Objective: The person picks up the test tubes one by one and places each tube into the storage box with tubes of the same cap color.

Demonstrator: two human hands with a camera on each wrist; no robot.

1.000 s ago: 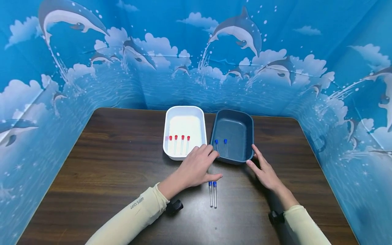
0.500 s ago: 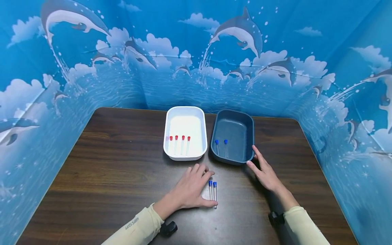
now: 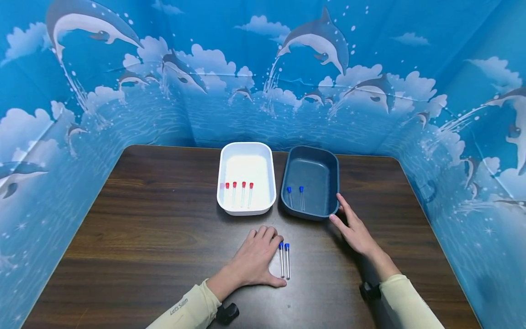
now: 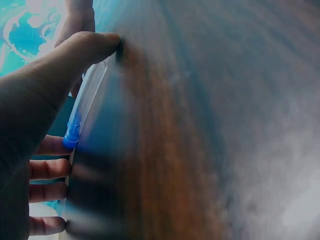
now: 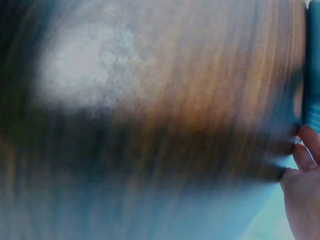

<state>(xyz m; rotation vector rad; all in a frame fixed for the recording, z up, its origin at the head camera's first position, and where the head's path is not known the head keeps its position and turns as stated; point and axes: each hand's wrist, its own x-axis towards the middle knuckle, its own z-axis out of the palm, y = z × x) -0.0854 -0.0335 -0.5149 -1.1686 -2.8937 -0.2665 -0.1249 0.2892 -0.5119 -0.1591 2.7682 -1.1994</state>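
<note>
Two clear test tubes (image 3: 285, 262) with blue caps lie side by side on the wooden table. Beside them, my left hand (image 3: 254, 260) spreads low over the tabletop, index fingertip right at the left tube's cap and thumb near the bottom ends. In the left wrist view, a blue-capped tube (image 4: 91, 95) spans the gap between index finger and thumb. My right hand (image 3: 357, 233) touches the near right corner of a dark blue tray (image 3: 314, 176) with straight fingers and thumb. Two more blue-capped tubes (image 3: 302, 196) stand leaning inside that tray.
Left of the dark tray, a white tray (image 3: 246, 162) contains several red-capped tubes (image 3: 243, 194). Both trays sit near the far edge of the dark wooden table (image 3: 164, 219). A blue curtain (image 3: 246, 114) printed with dolphins hangs behind it.
My left hand has drawn back from above the dark tray's near left corner toward me, down to the two tubes on the table. The right hand stays at its tray corner.
</note>
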